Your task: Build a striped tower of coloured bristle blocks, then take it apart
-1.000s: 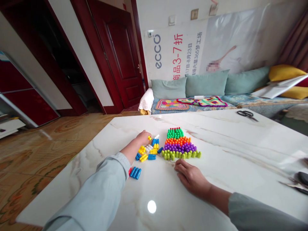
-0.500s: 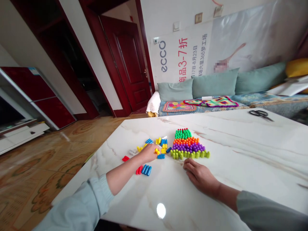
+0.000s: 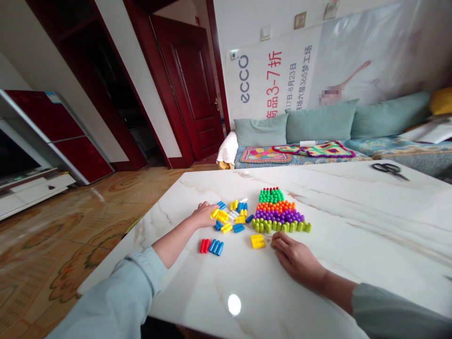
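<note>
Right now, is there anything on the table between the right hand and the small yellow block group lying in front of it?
Nothing visible. The right hand rests flat on the table, and only bare tabletop separates its fingertips from the yellow block group just to their left.

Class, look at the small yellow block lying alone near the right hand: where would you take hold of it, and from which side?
Probably from above, pinching the long sides of the yellow block: it lies flat on the table, apart from the others, open all round.

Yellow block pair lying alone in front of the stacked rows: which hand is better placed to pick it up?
Right, probably. The right hand rests flat beside the yellow block pair, fingertips nearly touching it. The left hand is farther off, on the loose pile.
</note>
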{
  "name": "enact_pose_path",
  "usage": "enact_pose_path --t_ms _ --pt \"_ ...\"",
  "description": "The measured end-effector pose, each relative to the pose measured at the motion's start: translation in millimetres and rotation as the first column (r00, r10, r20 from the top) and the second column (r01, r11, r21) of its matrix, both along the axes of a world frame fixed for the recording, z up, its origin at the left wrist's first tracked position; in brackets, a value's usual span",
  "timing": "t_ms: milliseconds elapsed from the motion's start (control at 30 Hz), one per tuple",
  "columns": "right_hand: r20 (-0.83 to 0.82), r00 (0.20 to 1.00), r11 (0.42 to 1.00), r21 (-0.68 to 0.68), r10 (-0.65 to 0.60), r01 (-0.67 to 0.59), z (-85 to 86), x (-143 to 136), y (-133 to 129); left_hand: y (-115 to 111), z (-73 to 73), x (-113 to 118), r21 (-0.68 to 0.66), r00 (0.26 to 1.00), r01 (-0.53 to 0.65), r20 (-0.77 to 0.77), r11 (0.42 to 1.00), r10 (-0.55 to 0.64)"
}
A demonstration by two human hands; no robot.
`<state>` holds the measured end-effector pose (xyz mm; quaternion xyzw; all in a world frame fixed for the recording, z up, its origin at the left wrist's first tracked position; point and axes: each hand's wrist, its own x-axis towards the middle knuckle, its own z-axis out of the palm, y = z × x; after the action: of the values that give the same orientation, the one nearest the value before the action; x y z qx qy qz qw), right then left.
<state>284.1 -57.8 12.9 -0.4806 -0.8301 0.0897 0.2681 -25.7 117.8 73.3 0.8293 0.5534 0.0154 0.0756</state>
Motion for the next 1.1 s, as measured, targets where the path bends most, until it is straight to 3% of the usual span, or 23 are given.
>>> enact_pose_path --t_ms 100,200,467,667,767,933,1000,1100 --pt "-0.003 1.000 1.000 -0.006 -0.001 0.001 -1.4 1 0 5 -14.5 -4 -0.038 1.000 -0.011 0.014 0.999 0.011" --pt "-0.015 1.000 1.000 -0.007 0.000 0.000 -2.2 1 1 5 -20.1 1 -0.066 0.999 -0.025 0.031 0.997 0.027" --pt "-0.015 1.000 1.000 -0.009 -0.001 0.001 -1.5 0 1 4 -11.0 28 -0.095 0.986 -0.165 0.003 0.982 0.166" --pt "0.010 1.000 1.000 -0.012 -0.002 0.002 0.1 1 0 -11 -17.3 48 -0.002 0.974 -0.226 0.025 0.974 0.226" --pt "0.002 1.000 1.000 -0.012 0.000 0.000 -1.6 1 1 -17 -10.3 50 0.044 0.972 -0.228 0.073 0.973 0.225" --pt "-0.010 1.000 1.000 -0.011 0.005 -0.005 -2.6 1 2 -37 10.0 51 0.127 0.979 -0.127 0.176 0.984 0.103" --pt "-0.013 1.000 1.000 -0.008 0.002 -0.002 -2.4 1 2 -55 5.6 53 0.174 0.970 0.008 0.239 0.985 -0.050" --pt "-0.006 1.000 1.000 -0.010 -0.003 0.003 -3.2 1 2 -86 -16.8 57 0.244 0.918 0.176 0.309 0.954 -0.248"
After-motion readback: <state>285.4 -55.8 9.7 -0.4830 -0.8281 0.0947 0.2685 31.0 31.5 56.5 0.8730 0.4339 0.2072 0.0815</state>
